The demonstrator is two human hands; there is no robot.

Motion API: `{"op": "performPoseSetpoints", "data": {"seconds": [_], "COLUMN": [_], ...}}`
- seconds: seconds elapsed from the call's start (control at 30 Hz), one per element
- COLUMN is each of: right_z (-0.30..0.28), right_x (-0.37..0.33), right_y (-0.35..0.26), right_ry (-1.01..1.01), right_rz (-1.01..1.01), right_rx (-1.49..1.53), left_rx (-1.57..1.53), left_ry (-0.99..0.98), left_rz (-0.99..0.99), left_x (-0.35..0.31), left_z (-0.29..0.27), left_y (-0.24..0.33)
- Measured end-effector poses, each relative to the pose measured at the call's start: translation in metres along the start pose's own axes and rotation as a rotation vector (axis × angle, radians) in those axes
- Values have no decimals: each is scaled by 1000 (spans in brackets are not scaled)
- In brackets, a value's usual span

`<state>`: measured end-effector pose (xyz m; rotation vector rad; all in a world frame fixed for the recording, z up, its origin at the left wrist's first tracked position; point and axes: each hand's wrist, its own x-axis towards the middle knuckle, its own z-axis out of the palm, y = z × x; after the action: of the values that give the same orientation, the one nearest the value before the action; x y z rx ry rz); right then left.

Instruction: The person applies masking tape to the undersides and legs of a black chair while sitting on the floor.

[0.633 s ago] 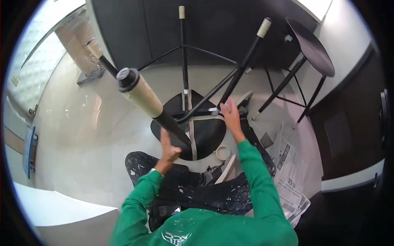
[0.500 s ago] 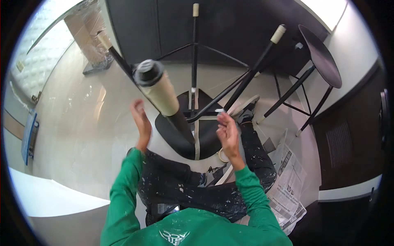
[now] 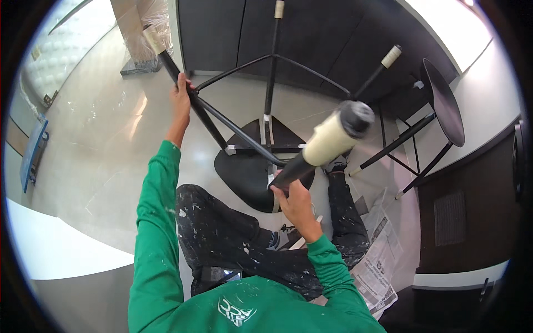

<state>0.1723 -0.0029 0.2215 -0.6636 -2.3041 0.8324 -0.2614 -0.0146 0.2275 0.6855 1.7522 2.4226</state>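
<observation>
My left hand (image 3: 181, 101) has its fingers wrapped round one black leg of the upturned stool (image 3: 261, 166) standing on the floor before my knees, my right hand (image 3: 294, 201) gripping the nearest leg.

A glossy pale floor (image 3: 105, 144) carries the upturned black stool (image 3: 252, 166) on its seat; newspaper sheets (image 3: 380, 261) lie at right; a second stool (image 3: 438, 111) stands beyond.

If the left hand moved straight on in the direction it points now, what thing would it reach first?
The left hand grips a black stool leg and points up-left; next comes probably the plastic-wrapped board, though depth is unclear.
</observation>
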Motion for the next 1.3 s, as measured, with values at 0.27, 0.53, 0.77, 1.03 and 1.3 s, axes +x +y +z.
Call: {"op": "performPoseSetpoints", "data": {"seconds": [0.27, 0.53, 0.77, 1.03, 1.3], "right_z": [-16, -37, -51, -24, 28], "right_x": [9, 45, 71, -81, -136], "right_y": [20, 56, 95, 208, 227], "right_ry": [51, 159, 204, -176, -440], "right_rz": [74, 144, 152, 448, 388], "right_rx": [148, 50, 149, -140, -945], "left_rx": [58, 146, 64, 179, 372], "left_ry": [175, 233, 146, 127, -66], "left_rz": [142, 294, 386, 293, -283], "left_x": [-81, -179, -237, -268, -335], "left_z": [-65, -70, -52, -54, -70], "left_y": [42, 71, 75, 50, -15]}}
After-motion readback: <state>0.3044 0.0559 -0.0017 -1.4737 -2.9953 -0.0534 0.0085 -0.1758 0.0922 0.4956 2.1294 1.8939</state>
